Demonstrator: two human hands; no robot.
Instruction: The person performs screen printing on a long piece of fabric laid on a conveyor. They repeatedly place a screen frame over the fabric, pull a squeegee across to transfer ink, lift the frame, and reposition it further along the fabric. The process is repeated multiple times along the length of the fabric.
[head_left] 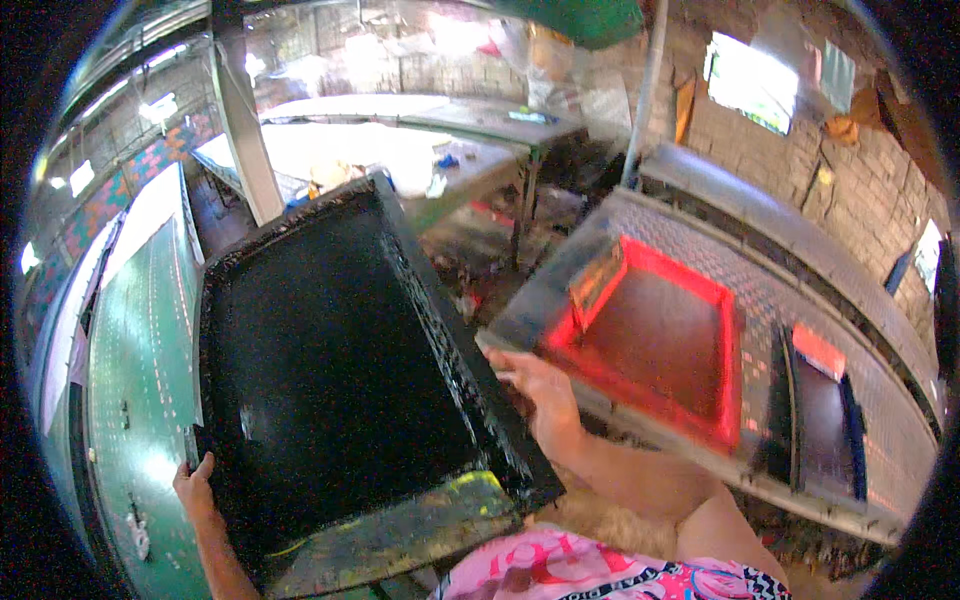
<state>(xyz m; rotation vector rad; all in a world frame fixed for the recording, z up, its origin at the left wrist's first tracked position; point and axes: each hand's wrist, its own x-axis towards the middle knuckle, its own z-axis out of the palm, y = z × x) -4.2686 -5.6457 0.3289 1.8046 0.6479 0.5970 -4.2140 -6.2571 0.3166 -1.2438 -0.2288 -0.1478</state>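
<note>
A large screen-printing frame (330, 360), coated black, is tilted up in front of me. Its right rail has wet-looking glossy streaks. My left hand (196, 488) grips the lower left edge, thumb on the near side. With fingers curled round the right rail, my right hand (540, 395) holds the other side; some of its fingertips are hidden behind the rail. Below the frame's lower edge lies a dark board (400, 535) smeared with yellow and green paint; I cannot tell whether the frame rests on it.
On the long table to the right lies a red-rimmed screen frame (728, 375) with a squeegee (597, 288) leaning inside. Beyond it sits a smaller dark frame (828, 440) with an orange-red piece. A long green table (145, 350) runs along my left. A metal post (243, 120) stands ahead.
</note>
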